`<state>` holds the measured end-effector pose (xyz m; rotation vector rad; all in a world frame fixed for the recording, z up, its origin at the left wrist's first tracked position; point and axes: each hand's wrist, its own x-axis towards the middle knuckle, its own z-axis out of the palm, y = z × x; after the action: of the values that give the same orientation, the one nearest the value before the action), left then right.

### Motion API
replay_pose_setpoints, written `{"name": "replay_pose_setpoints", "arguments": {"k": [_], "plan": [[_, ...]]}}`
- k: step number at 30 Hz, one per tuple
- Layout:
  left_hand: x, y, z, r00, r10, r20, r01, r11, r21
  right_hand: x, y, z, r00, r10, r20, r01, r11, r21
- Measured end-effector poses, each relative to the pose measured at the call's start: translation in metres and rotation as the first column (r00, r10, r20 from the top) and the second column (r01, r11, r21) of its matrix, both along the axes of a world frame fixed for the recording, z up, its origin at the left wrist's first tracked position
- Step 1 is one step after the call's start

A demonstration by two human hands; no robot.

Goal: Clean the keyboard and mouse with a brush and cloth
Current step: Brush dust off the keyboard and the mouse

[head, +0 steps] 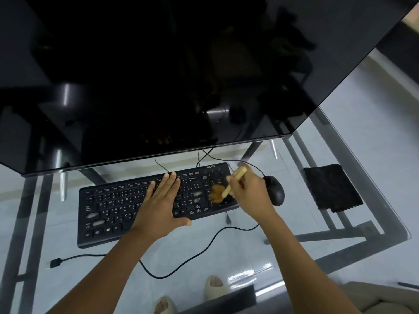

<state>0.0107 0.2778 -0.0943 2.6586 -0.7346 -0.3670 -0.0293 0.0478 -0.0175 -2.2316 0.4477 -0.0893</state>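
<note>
I look down on a glass table [353,225] with a dark metal frame, the pale tiled floor showing through it. A large black monitor [158,75], switched off, fills the upper part of my view and hides the far side of the table; its lower edge hangs just above the keyboard.

The black keyboard [108,214] lies slightly tilted on the glass, below the monitor. Some of its keys carry pale smudges. My left hand [161,200] lies flat and open across the middle keys, fingers stretched toward the monitor, and covers that part of the board.

My right hand [254,193] is closed around the light wooden handle of a brush [229,188]. The brown bristles press on the number pad at the right end of the keyboard and look blurred. The handle points up and away from me.

Just beyond the right hand, partly hidden by it, sits a black mouse [275,190], close beside the keyboard's right end. Well apart to the right, a dark cloth [332,188] lies flat on the glass.

A black cable [181,266] loops over the table in front of the keyboard and ends in a loose plug [55,262] at the left. Thinner cables run up behind the keyboard.

Below the glass I see two feet in pale slides [215,285].
</note>
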Motion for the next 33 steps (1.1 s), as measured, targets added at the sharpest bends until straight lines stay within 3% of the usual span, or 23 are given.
{"name": "replay_pose_setpoints", "arguments": {"k": [4,6,8,11,12,14,16,18,20,22,24,26,28,30,31,33], "plan": [[0.000,-0.002,0.001,1.000,-0.006,-0.014,0.006,1.000,-0.005,-0.003,-0.008,0.002,0.961,-0.185,0.206,0.191,0.981,-0.013],[0.001,-0.001,0.001,1.000,-0.010,-0.012,0.010,1.000,0.009,-0.004,-0.005,0.005,0.994,-0.073,0.083,0.063,0.991,0.120],[0.001,0.000,0.001,1.000,-0.006,-0.006,0.006,1.000,0.012,-0.005,-0.004,0.002,0.998,0.052,-0.046,-0.049,0.998,0.048],[0.000,-0.002,0.001,1.000,-0.008,-0.007,0.008,1.000,0.025,-0.002,-0.017,0.003,0.993,-0.097,0.066,0.108,0.977,-0.184],[0.000,-0.001,0.001,1.000,-0.008,-0.003,0.008,0.999,0.034,-0.002,-0.021,0.004,0.988,-0.117,0.104,0.132,0.979,-0.157],[0.000,-0.001,0.000,1.000,-0.011,-0.003,0.011,0.999,0.042,-0.002,-0.018,0.006,0.998,-0.040,0.038,0.042,0.998,-0.052],[0.001,0.000,-0.002,1.000,-0.010,-0.001,0.010,0.999,0.036,-0.004,-0.014,0.001,0.999,0.046,-0.023,-0.049,0.986,-0.162],[0.001,-0.001,-0.002,1.000,-0.018,-0.003,0.019,0.999,0.044,-0.003,-0.018,-0.003,0.994,-0.043,0.099,0.067,0.966,-0.250],[0.000,-0.002,-0.002,1.000,-0.025,0.011,0.024,0.998,0.057,-0.001,-0.023,0.001,0.980,-0.102,0.170,0.129,0.979,-0.158],[0.000,-0.002,-0.003,0.999,-0.028,0.019,0.026,0.997,0.066,0.005,-0.021,0.001,0.997,-0.006,0.075,0.013,0.996,-0.091],[0.001,0.002,-0.004,0.999,-0.029,0.028,0.027,0.998,0.059,0.010,-0.013,-0.003,0.997,0.081,0.019,-0.077,0.987,-0.138],[0.001,0.002,-0.005,0.999,-0.032,0.028,0.030,0.998,0.053,0.016,-0.011,-0.004,0.988,0.008,0.156,0.022,0.982,-0.189],[0.001,0.002,-0.007,0.998,-0.038,0.043,0.035,0.996,0.076,0.022,-0.008,0.000,0.972,-0.055,0.230,0.081,0.991,-0.107],[0.001,0.002,-0.008,0.996,-0.057,0.064,0.050,0.993,0.110,0.030,-0.001,0.003,0.995,0.033,0.093,-0.033,0.999,-0.009],[0.001,0.003,-0.008,0.994,-0.072,0.076,0.062,0.990,0.130,0.032,0.003,0.002,0.996,0.092,0.004,-0.091,0.995,-0.035],[0.002,0.006,-0.008,0.991,-0.105,0.087,0.089,0.982,0.164,0.038,0.007,0.000,0.999,0.041,0.007,-0.040,0.996,-0.078]]}}
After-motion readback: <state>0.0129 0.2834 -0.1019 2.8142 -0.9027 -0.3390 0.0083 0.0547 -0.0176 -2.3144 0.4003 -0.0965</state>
